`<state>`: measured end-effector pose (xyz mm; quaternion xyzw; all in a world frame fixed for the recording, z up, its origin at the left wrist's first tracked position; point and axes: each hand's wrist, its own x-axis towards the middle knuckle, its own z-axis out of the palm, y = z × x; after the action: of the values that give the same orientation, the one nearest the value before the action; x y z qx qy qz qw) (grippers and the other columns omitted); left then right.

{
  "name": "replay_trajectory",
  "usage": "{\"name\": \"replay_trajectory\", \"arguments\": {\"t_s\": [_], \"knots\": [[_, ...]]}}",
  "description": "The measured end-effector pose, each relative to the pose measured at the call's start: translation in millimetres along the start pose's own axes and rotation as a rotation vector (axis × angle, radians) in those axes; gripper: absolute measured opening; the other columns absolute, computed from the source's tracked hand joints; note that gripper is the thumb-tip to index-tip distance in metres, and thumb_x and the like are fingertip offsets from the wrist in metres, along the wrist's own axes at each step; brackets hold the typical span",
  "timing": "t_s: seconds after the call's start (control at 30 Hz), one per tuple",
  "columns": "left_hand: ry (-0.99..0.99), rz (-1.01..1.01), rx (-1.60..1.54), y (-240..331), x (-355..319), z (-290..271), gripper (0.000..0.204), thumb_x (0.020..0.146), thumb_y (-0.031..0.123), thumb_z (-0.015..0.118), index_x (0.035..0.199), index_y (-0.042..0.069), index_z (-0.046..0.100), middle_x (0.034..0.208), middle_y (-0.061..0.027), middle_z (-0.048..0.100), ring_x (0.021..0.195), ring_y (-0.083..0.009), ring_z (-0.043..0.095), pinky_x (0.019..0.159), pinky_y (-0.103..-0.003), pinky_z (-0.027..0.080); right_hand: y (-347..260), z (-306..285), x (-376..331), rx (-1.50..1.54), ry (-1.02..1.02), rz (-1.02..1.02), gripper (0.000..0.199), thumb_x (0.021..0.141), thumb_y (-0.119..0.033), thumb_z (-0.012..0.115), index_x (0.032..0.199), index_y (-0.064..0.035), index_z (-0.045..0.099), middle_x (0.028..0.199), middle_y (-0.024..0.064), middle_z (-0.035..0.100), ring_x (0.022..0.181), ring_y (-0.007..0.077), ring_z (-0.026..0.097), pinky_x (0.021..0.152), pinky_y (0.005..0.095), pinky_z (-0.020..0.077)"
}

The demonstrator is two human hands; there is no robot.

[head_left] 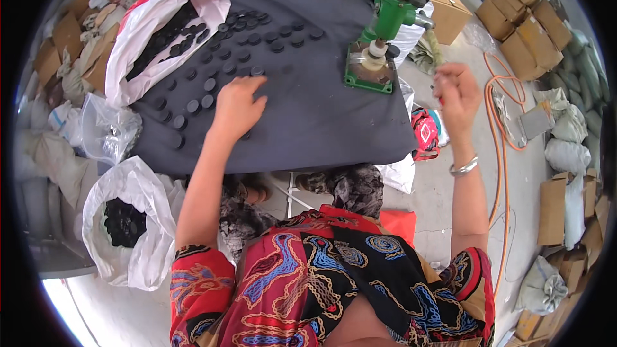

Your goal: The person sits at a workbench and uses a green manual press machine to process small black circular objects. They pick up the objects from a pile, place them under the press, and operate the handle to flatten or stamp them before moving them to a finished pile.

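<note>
My left hand (239, 108) reaches over the dark cloth-covered table (321, 122), thumb and forefinger apart. Its forefinger is at a round black cap (258, 71), touching or just short of it. Many similar black caps (209, 84) lie loose around and beyond the hand. To the right of the table edge, my right hand (459, 93) is raised with curled fingers; whatever is in them is hidden, though a small red spot shows at the fingers. Between the hands, farther off, stands a green hand press (385, 19) with a pale round piece (373, 59) on its base.
A white sack (218, 3) of black pieces lies at the table's left. Another white sack (157, 260) stands on the floor, near a clear plastic bag (106, 132). At right are an orange hose (496, 128), cardboard boxes (530, 45) and a red bag (425, 132).
</note>
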<state>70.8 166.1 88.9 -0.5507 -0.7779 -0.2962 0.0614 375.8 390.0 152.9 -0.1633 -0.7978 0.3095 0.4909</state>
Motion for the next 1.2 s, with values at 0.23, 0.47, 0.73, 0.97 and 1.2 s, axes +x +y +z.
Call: {"name": "replay_trajectory", "arguments": {"t_s": [0.23,0.47,0.73,0.97,1.2], "knots": [[-0.408,0.062,0.399,-1,-58,-6,0.028,0.067,0.000,0.060,0.095,0.002,0.062,0.091,-0.0176,0.063,0.082,-0.0349,0.063,0.070,-0.042,0.051,-22,-16,67,0.249,-0.028,0.102,0.017,0.085,-0.003,0.046,0.094,0.0055,0.058,0.058,0.0012,0.050,0.054,0.0083,0.045,0.054,0.0225,0.0387],[-0.120,0.129,-0.032,5,-25,47,0.030,0.068,0.004,0.066,0.097,-0.001,0.062,0.094,-0.0180,0.063,0.084,-0.0364,0.062,0.075,-0.041,0.050,-33,-24,91,0.297,-0.023,0.166,0.021,0.085,-0.004,0.047,0.098,0.0068,0.059,0.058,0.0029,0.052,0.054,0.0096,0.046,0.054,0.0237,0.0396],[0.056,-0.046,-0.548,64,66,106,0.041,0.069,0.004,0.070,0.109,-0.002,0.063,0.098,-0.0162,0.064,0.079,-0.0315,0.064,0.071,-0.035,0.050,-31,-28,111,0.281,-0.040,0.167,0.022,0.083,-0.006,0.049,0.097,0.0067,0.059,0.058,0.0044,0.054,0.053,0.0113,0.049,0.051,0.0244,0.0402],[0.057,-0.043,-0.450,92,128,155,0.066,0.068,0.007,0.071,0.129,-0.004,0.047,0.107,-0.0220,0.064,0.090,-0.0343,0.063,0.080,-0.041,0.049,-34,-26,109,0.273,-0.030,0.163,0.020,0.084,-0.006,0.048,0.095,0.0073,0.059,0.057,0.0051,0.054,0.052,0.0114,0.048,0.049,0.0244,0.0392],[0.100,-0.042,-0.469,108,139,171,0.068,0.068,0.006,0.071,0.130,-0.004,0.042,0.104,-0.0158,0.066,0.104,-0.0353,0.056,0.088,-0.044,0.045,-35,-24,108,0.279,-0.020,0.143,0.020,0.083,-0.005,0.047,0.094,0.0080,0.058,0.057,0.0054,0.053,0.052,0.0115,0.048,0.048,0.0246,0.0388]]}}
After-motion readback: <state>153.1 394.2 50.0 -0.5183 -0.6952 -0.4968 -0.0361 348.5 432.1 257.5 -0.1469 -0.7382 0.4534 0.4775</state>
